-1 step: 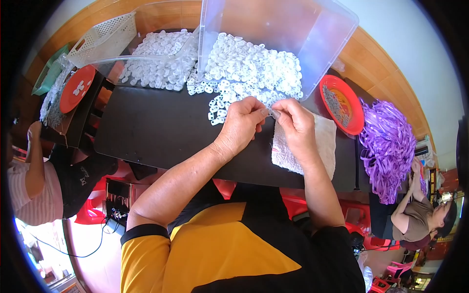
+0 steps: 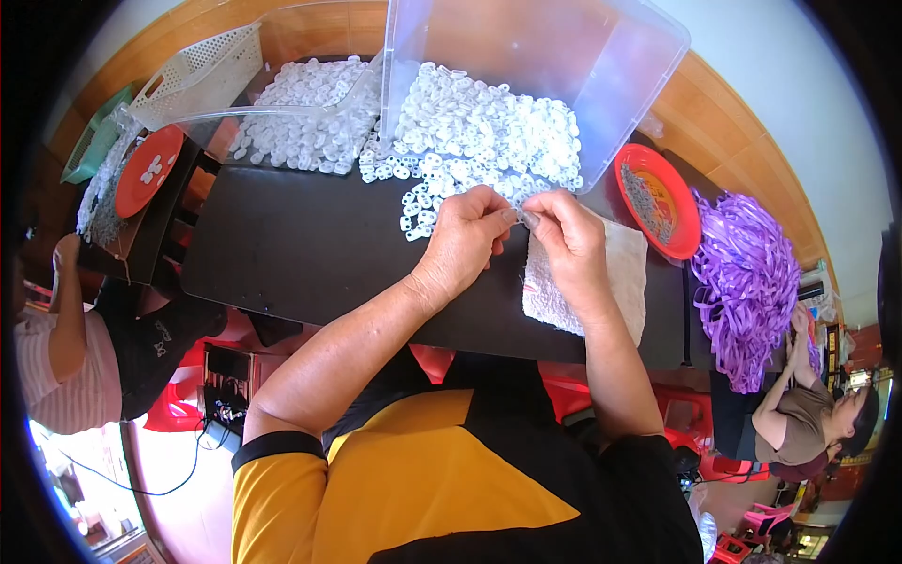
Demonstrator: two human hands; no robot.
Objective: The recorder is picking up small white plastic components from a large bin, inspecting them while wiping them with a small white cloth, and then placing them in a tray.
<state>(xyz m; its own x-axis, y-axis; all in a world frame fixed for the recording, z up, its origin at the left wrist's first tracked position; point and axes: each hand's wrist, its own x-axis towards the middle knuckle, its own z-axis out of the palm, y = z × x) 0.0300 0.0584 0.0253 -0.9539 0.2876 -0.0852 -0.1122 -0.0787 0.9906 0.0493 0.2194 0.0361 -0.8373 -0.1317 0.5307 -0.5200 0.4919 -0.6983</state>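
My left hand (image 2: pixel 460 240) and my right hand (image 2: pixel 571 246) meet over the dark table (image 2: pixel 291 235), both closed in a pinch with fingertips almost touching. Something small and pale shows between the fingertips, too small to make out. Just beyond my hands, loose white plastic pieces with holes (image 2: pixel 423 199) spill out of a clear plastic bin (image 2: pixel 536 42) lying on its side, which holds a large heap of the same pieces. A white towel (image 2: pixel 615 282) lies on the table under my right hand and wrist.
A second heap of white pieces (image 2: pixel 305 113) lies at the back left. On the right are a red bowl (image 2: pixel 692 221) of small grey parts and a pile of purple ribbons (image 2: pixel 747 282). A red plate (image 2: pixel 136 199) stands far left. Other people are at both sides.
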